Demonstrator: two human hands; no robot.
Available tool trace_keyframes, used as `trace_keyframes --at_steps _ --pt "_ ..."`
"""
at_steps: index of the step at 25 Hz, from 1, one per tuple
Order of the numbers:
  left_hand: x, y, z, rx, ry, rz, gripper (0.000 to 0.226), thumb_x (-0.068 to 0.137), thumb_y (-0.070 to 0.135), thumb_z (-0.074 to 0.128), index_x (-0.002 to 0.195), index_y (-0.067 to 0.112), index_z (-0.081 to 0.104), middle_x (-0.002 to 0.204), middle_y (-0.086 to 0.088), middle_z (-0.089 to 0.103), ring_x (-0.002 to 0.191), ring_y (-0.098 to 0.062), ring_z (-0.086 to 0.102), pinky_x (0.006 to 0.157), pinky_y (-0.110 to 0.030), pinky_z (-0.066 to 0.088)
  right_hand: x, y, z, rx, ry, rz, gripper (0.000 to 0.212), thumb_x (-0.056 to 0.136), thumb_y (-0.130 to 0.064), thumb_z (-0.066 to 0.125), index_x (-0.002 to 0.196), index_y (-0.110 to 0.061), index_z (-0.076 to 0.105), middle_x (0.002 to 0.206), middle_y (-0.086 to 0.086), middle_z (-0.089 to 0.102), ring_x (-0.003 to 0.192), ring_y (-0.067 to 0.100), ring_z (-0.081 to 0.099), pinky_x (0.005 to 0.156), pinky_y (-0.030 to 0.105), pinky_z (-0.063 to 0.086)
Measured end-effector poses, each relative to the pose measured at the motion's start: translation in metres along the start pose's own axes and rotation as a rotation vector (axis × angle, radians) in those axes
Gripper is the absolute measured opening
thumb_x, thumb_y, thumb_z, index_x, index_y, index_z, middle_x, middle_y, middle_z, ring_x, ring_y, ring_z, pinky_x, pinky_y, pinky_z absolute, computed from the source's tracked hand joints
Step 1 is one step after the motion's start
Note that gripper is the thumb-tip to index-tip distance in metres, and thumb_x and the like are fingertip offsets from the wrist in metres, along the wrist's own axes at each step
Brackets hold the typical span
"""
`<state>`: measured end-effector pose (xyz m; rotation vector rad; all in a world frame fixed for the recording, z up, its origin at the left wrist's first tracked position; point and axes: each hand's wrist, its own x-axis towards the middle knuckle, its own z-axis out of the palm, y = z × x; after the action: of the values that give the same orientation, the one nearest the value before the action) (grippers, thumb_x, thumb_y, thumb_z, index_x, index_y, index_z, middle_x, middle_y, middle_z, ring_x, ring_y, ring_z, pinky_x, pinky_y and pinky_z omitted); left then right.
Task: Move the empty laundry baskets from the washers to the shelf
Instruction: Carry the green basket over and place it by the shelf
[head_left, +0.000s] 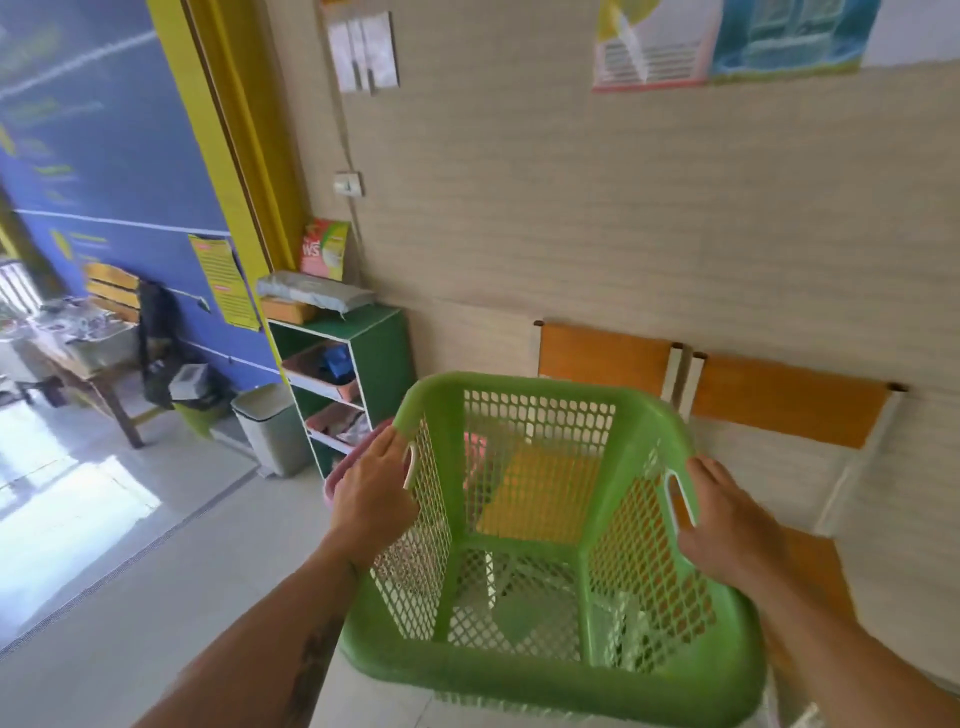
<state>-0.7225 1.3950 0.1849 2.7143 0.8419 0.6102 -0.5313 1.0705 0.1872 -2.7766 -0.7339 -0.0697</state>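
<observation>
Beige wall; 2 hands (374, 499) hold 1 green basket (545, 680).

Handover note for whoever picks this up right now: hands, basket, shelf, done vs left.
Left hand: gripping the left side of the green basket at its handle slot.
Right hand: gripping the right side at the other slot.
Basket: empty, carried in the air, tilted away from the wearer, over the floor in front of two orange chairs.
Green shelf unit: ahead and to the left against the wall, its compartments partly filled. A pink item shows behind the left hand; cannot tell what it is.
Done: basket picked up. No washers in view.
Left: carry it to the shelf and set it down.
</observation>
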Motion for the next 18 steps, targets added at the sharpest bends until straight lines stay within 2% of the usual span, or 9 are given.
trace_keyframes --at_steps 1,3,7,10,15,18 --pt "0.018 -0.01 -0.001 0.016 0.014 -0.023 0.076 0.066 0.002 0.055 0.136 0.027 0.041 0.125 0.011 0.054 0.084 -0.024 0.068 0.063 -0.036 0.058 0.028 -0.012 0.002 0.016 0.003 -0.033 0.087 0.081 -0.017 0.061 0.154 -0.015 0.012 0.164 -0.004 0.008 0.136 0.027 0.042 0.094 0.039 0.047" --pt "0.05 -0.032 -0.003 0.05 0.039 -0.057 0.072 0.068 0.002 0.056 0.135 0.025 0.042 0.128 0.009 0.053 0.081 -0.028 0.068 0.065 -0.042 0.059 0.074 -0.036 0.009 0.037 -0.005 -0.085 0.088 0.08 -0.018 0.062 0.153 -0.016 0.013 0.163 -0.004 0.008 0.138 0.027 0.04 0.095 0.041 0.048" --pt "0.117 -0.087 -0.003 0.126 0.05 -0.079 0.086 0.061 0.003 0.052 0.14 0.031 0.036 0.13 0.012 0.051 0.076 -0.028 0.066 0.061 -0.043 0.059 0.146 -0.093 0.03 0.062 -0.009 -0.13 0.088 0.081 -0.019 0.062 0.154 -0.015 0.012 0.164 -0.003 0.006 0.138 0.026 0.04 0.098 0.041 0.046" --pt "0.175 -0.134 0.001 0.133 0.069 -0.066 0.078 0.061 0.001 0.053 0.136 0.023 0.044 0.13 0.006 0.053 0.087 -0.03 0.066 0.067 -0.043 0.059 0.195 -0.142 0.054 0.06 -0.02 -0.119 0.091 0.081 -0.018 0.061 0.155 -0.016 0.008 0.164 -0.004 0.0 0.14 0.027 0.036 0.099 0.042 0.045" --pt "0.277 -0.216 0.011 0.113 0.033 -0.004 0.066 0.067 0.004 0.062 0.129 0.022 0.047 0.128 0.008 0.049 0.082 -0.03 0.067 0.06 -0.037 0.053 0.264 -0.222 0.096 0.031 -0.012 -0.048 0.089 0.085 -0.024 0.06 0.154 -0.019 0.004 0.164 -0.007 -0.005 0.139 0.028 0.038 0.094 0.044 0.049" --pt "0.336 -0.255 0.015 0.1 -0.006 0.024 0.074 0.066 0.002 0.059 0.135 0.024 0.044 0.137 0.008 0.047 0.087 -0.032 0.066 0.068 -0.042 0.057 0.298 -0.263 0.117 0.036 -0.037 0.022 0.096 0.08 -0.022 0.064 0.155 -0.019 0.004 0.164 -0.006 -0.005 0.141 0.027 0.035 0.098 0.045 0.049"
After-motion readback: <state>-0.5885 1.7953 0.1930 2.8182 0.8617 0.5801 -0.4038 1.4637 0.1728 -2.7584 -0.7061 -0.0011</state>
